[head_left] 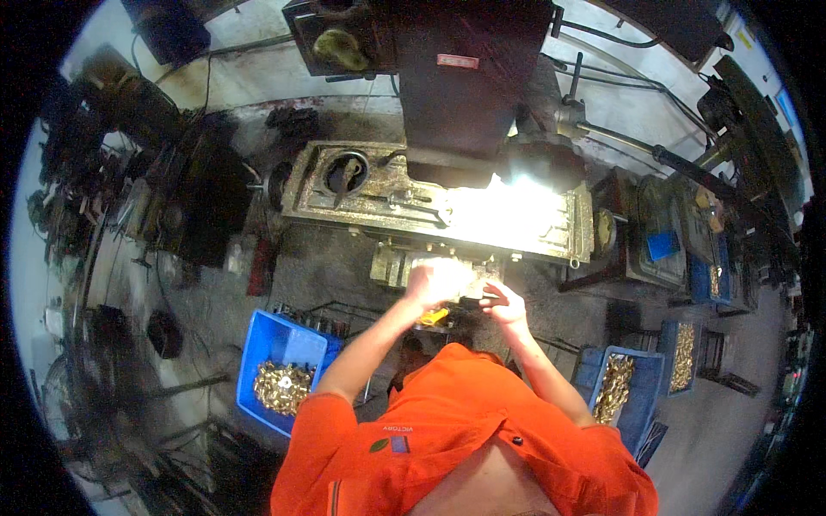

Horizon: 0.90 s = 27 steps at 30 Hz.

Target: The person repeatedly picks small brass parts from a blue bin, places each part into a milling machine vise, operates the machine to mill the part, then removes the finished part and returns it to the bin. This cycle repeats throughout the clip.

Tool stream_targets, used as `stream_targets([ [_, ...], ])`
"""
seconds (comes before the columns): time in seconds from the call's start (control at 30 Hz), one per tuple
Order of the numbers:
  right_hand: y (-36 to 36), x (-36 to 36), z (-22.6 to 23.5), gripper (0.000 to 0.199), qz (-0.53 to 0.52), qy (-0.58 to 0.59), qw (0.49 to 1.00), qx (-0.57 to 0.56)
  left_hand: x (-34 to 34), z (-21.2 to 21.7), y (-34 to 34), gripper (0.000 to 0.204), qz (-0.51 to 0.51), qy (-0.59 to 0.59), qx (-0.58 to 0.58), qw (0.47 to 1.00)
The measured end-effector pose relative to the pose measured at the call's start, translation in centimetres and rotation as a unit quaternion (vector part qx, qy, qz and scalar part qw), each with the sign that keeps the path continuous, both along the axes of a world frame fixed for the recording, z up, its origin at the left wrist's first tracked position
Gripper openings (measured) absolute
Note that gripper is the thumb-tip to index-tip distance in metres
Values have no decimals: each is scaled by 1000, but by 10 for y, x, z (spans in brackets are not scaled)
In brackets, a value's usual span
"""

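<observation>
A blocky, silver-grey metal fixture (394,268) sits just in front of a long, grimy metal machine worktop (370,217), under harsh glare. It looks heavy and rigid, perhaps slick, and best held by its squared edges. The bare left hand (430,284) reaches over it, fingers washed out, their state impossible to tell. The bare right hand (506,310) angles in from the right, fingers bent; whether they pinch anything is unclear. Lower left stands a rectangular blue plastic bin (301,346) of brass-coloured pieces (282,393).
</observation>
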State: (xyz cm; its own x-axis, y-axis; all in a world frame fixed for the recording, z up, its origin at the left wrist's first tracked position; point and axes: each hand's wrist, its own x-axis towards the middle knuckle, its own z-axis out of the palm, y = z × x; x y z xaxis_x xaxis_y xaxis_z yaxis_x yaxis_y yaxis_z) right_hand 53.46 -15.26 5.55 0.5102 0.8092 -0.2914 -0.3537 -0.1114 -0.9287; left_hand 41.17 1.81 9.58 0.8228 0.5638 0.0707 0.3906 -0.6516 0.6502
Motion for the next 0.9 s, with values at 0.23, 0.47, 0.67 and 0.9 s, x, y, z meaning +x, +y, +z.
stream_targets([
  [0.23,-82,45,-11,43,12,0,997,-77,62,-36,74,21,143,-22,55,988],
  [0.47,-131,54,-29,36,-2,30,995,-94,87,-25,78,19,190,-14,70,979],
  [0.67,-126,62,-17,40,6,-36,997,-68,88,-40,84,21,208,-12,16,978],
  [0.9,-105,86,146,46,-9,-326,942,-76,73,-32,71,31,220,-36,48,974],
])
